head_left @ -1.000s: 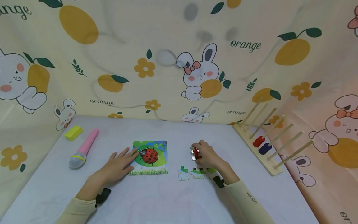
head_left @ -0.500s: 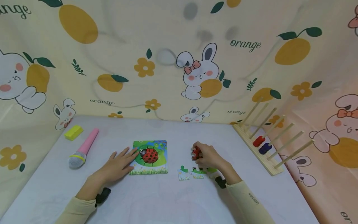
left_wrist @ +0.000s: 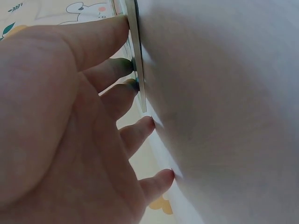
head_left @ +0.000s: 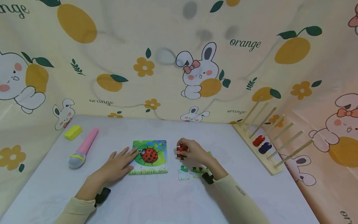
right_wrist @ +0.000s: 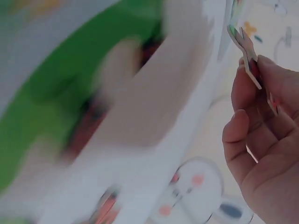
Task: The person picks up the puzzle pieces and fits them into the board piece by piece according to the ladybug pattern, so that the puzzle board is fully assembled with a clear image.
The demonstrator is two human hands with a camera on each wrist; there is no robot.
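In the head view a square ladybug puzzle board (head_left: 160, 162) lies mid-table. My left hand (head_left: 118, 165) rests at its left edge with fingers spread and fairly straight; the left wrist view has the fingertips against the thin board edge (left_wrist: 136, 56). Just right of the board, my right hand (head_left: 197, 152) pinches a red puzzle piece (head_left: 181, 152) between thumb and fingers. The right wrist view shows this piece (right_wrist: 247, 51) edge-on, plus a thin edge lower in the hand; whether that is a second piece I cannot tell. Loose puzzle pieces (head_left: 183, 175) lie below, partly hidden by the right wrist.
On the left lie a pink toy microphone (head_left: 85, 146) and a yellow block (head_left: 73, 133). At the right stands a wooden peg rack (head_left: 260, 152) with red beads (head_left: 259, 141) and blue beads (head_left: 265, 148). A printed cloth (head_left: 167, 77) hangs behind the table.
My right hand has moved left with the red puzzle piece, from above the loose pieces to beside the board. The left hand and the board have stayed in place.
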